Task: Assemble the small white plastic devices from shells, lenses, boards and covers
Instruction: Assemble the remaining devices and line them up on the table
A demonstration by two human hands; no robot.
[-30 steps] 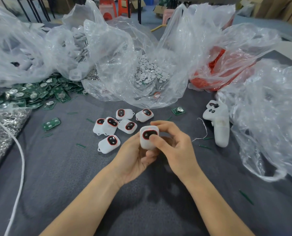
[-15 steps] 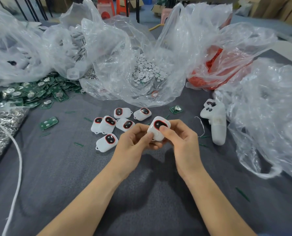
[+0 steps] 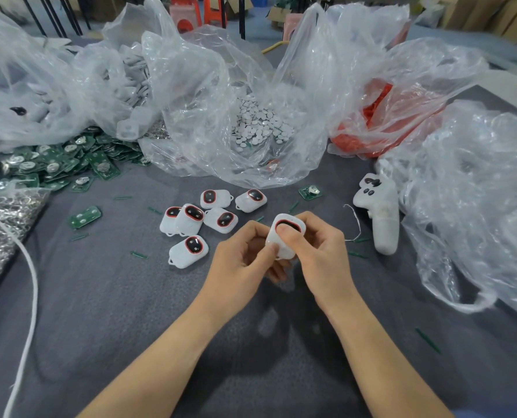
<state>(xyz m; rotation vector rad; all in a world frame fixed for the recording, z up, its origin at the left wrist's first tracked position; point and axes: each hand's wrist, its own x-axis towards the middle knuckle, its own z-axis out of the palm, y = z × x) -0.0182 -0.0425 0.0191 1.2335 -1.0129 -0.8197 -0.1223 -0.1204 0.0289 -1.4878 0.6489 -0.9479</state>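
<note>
Both hands hold one small white device (image 3: 284,248) with a red-rimmed dark lens just above the grey table. My left hand (image 3: 239,260) pinches its left side with thumb and fingers. My right hand (image 3: 320,254) grips it from the right, the thumb pressing on the lens face. Several finished white devices (image 3: 190,220) lie in a cluster to the left of my hands. A heap of green boards (image 3: 55,164) lies at far left, and one loose board (image 3: 310,191) sits beyond my hands.
Clear plastic bags ring the back: white shells (image 3: 133,82), small white round discs (image 3: 260,125), red parts (image 3: 380,116). A white controller-shaped object (image 3: 380,215) lies right of my hands. A bag of metal pieces (image 3: 0,224) and a white cord (image 3: 31,291) lie at left.
The device has been turned from upright in front of my palms to tilted, lens up and away. My right thumb stays on the lens face; my left fingers shifted to its side.
</note>
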